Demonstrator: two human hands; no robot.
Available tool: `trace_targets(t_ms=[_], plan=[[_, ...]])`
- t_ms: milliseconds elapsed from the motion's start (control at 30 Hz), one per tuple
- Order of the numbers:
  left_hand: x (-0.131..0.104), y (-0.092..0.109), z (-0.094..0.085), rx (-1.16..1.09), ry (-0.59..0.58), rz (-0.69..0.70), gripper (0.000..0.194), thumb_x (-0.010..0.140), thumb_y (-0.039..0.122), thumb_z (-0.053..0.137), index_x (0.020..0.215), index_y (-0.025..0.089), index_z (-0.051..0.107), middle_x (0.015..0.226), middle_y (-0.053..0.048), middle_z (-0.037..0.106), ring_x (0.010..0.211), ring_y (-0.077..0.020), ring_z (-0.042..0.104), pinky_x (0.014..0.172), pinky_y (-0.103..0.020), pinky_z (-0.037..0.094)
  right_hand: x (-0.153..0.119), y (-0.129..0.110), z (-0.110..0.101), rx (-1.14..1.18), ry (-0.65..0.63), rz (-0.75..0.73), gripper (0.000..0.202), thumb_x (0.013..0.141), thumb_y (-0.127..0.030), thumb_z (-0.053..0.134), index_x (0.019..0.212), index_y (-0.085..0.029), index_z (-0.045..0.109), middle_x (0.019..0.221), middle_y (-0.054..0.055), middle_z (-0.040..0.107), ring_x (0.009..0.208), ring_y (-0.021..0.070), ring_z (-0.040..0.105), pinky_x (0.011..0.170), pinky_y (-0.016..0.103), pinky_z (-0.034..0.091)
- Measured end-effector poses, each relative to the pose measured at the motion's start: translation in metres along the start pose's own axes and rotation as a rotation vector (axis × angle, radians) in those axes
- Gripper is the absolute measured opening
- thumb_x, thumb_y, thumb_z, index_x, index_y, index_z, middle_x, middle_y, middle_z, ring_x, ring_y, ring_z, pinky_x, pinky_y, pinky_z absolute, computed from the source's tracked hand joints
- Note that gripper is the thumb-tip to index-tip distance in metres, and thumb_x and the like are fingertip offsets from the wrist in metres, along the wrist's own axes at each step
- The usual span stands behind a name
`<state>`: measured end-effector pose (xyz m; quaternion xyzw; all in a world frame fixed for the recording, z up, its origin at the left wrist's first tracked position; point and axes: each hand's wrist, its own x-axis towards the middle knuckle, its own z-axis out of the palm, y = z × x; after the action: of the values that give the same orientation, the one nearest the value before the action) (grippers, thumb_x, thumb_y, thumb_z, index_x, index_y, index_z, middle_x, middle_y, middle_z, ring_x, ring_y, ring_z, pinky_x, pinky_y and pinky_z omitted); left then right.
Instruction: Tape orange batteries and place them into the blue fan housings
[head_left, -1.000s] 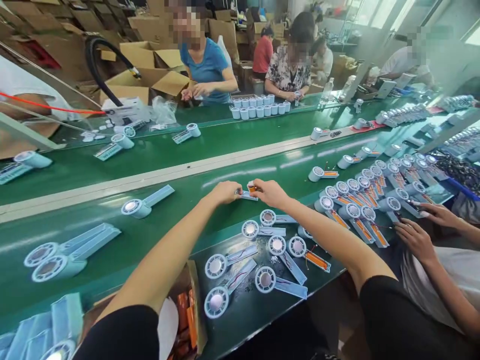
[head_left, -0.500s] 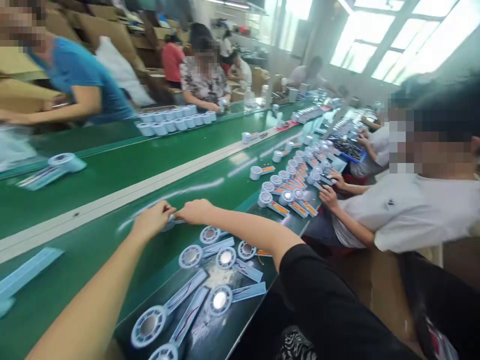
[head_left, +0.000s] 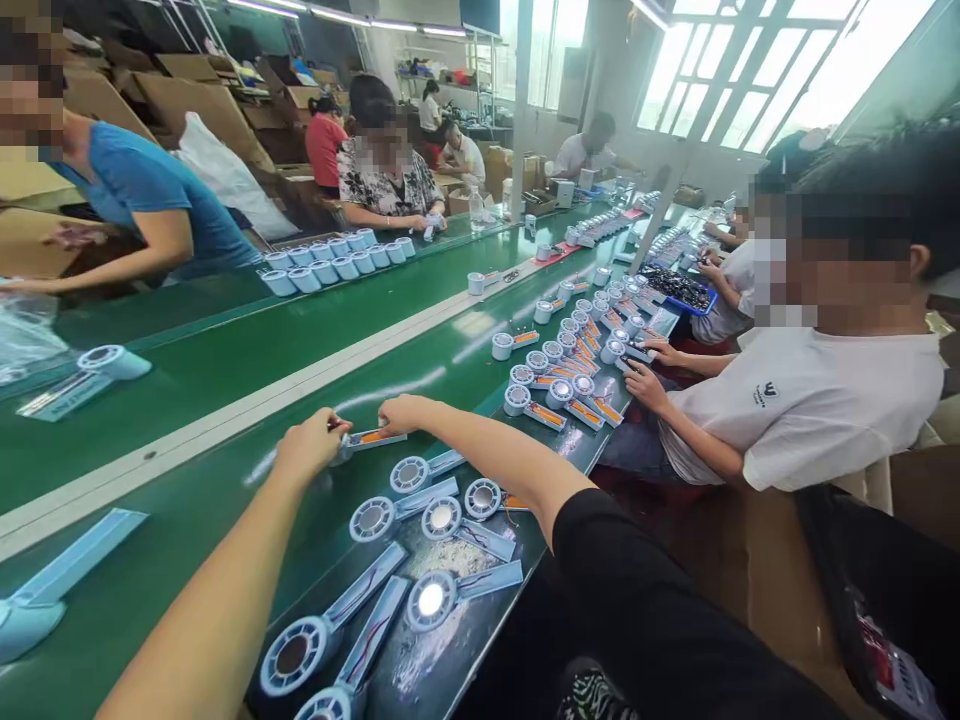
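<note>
On the green bench, my left hand [head_left: 311, 445] has its fingers closed at the round head of a light blue fan-shaped part [head_left: 367, 438]. The fingers of my right hand [head_left: 401, 412] are pressed together on the handle of that part, near its far end. An orange strip shows in the handle between my hands. Below my forearms, several similar blue parts lie on the dark table edge, among them one with a round silvery disc [head_left: 431, 600]. Some of their handles hold thin dark red wires.
A person in a white shirt [head_left: 840, 400] works at the right beside rows of parts with orange strips [head_left: 544, 412]. A blue tray [head_left: 686, 290] holds dark pieces. Across the green belt [head_left: 225, 335], people sit behind rows of white-blue cylinders.
My right hand has shifted slightly right along the handle, and the orange strip now shows between my hands. The whole view has shifted a little.
</note>
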<state>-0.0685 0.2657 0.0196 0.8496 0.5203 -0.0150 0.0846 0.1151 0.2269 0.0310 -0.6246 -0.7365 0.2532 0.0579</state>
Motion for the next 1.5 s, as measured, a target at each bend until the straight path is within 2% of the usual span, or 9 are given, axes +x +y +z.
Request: trace_targets(t_ms=[200,400,600,700,833,1000,1200,1333,1500], plan=[[-0.009,0.03,-0.004,-0.05,-0.053,-0.135,0.033,0.104,0.03,0.039,0.12,0.015,0.064,0.122,-0.02,0.075,0.112,-0.0308,0.072,0.086,-0.037,0.055,-0.025,-0.005,-0.008,-0.049,-0.017,0.194,0.03,0.102,-0.04,0.069,0.109,-0.011,0.072,0.118,0.008,0.074,0.103,0.0192,0.073,0.096,0.039,0.058],[-0.041,0.035,-0.049,-0.104,-0.001,-0.061,0.049,0.097,0.023,0.052,0.144,0.014,0.055,0.15,-0.016,0.061,0.139,-0.024,0.056,0.118,-0.036,0.042,-0.063,-0.012,-0.037,-0.084,0.081,0.063,0.029,0.102,-0.042,0.066,0.102,-0.014,0.073,0.104,0.013,0.077,0.096,0.0215,0.07,0.085,0.032,0.053],[-0.26,-0.077,-0.031,-0.089,0.261,0.235,0.021,0.092,0.048,0.061,0.09,0.036,0.078,0.133,-0.001,0.073,0.146,-0.0346,0.047,0.12,-0.056,0.043,-0.211,0.021,0.008,0.295,0.072,-0.118,0.05,0.105,-0.05,0.055,0.065,-0.022,0.067,0.066,0.003,0.068,0.071,0.0196,0.068,0.074,0.032,0.051],[-0.388,-0.123,0.011,-0.017,0.321,0.143,0.043,0.077,0.053,0.075,0.12,0.05,0.074,0.145,0.004,0.067,0.143,-0.0383,0.051,0.111,-0.056,0.053,-0.281,0.029,0.048,0.484,0.129,-0.047,0.015,0.101,-0.044,0.068,0.097,-0.031,0.075,0.105,0.005,0.075,0.093,0.0199,0.07,0.076,0.032,0.057],[-0.476,-0.105,0.041,-0.005,0.171,-0.082,0.097,0.069,0.047,0.08,0.159,0.045,0.044,0.155,-0.001,0.059,0.146,-0.0399,0.049,0.108,-0.053,0.056,-0.31,0.02,0.079,0.543,-0.041,-0.135,0.008,0.094,-0.041,0.078,0.1,-0.041,0.073,0.104,0.005,0.075,0.097,0.0266,0.07,0.066,0.036,0.058],[-0.477,-0.076,0.023,-0.092,0.105,-0.218,0.064,0.086,0.033,0.072,0.148,0.028,0.059,0.144,-0.011,0.065,0.147,-0.0373,0.045,0.119,-0.055,0.046,-0.276,-0.042,0.112,0.659,-0.16,-0.271,0.044,0.1,-0.058,0.052,0.07,-0.032,0.068,0.057,0.004,0.058,0.055,0.0239,0.059,0.057,0.041,0.051],[-0.479,-0.047,0.012,-0.009,0.451,-0.152,0.058,0.081,0.035,0.084,0.132,0.025,0.059,0.125,-0.012,0.068,0.141,-0.0393,0.045,0.118,-0.059,0.044,-0.242,-0.146,0.135,0.783,-0.486,-0.348,0.069,0.091,-0.054,0.07,0.152,-0.027,0.049,0.104,0.008,0.076,0.065,0.0184,0.064,0.064,0.033,0.053],[-0.48,-0.04,0.021,0.05,0.548,-0.114,0.059,0.08,0.013,0.077,0.132,0.031,0.057,0.122,-0.007,0.069,0.141,-0.036,0.045,0.116,-0.057,0.045,-0.239,-0.177,0.136,0.783,-0.561,-0.389,0.029,0.098,-0.051,0.063,0.104,-0.025,0.072,0.089,0.005,0.077,0.064,0.017,0.064,0.063,0.03,0.049],[-0.487,-0.044,0.038,-0.07,0.727,-0.232,0.073,0.078,0.012,0.078,0.14,0.034,0.047,0.121,-0.007,0.064,0.139,-0.0358,0.048,0.115,-0.059,0.047,-0.261,-0.182,0.137,0.574,-0.673,-0.621,0.033,0.105,-0.037,0.053,0.08,-0.028,0.071,0.072,0.003,0.073,0.061,0.0171,0.064,0.061,0.031,0.045]])
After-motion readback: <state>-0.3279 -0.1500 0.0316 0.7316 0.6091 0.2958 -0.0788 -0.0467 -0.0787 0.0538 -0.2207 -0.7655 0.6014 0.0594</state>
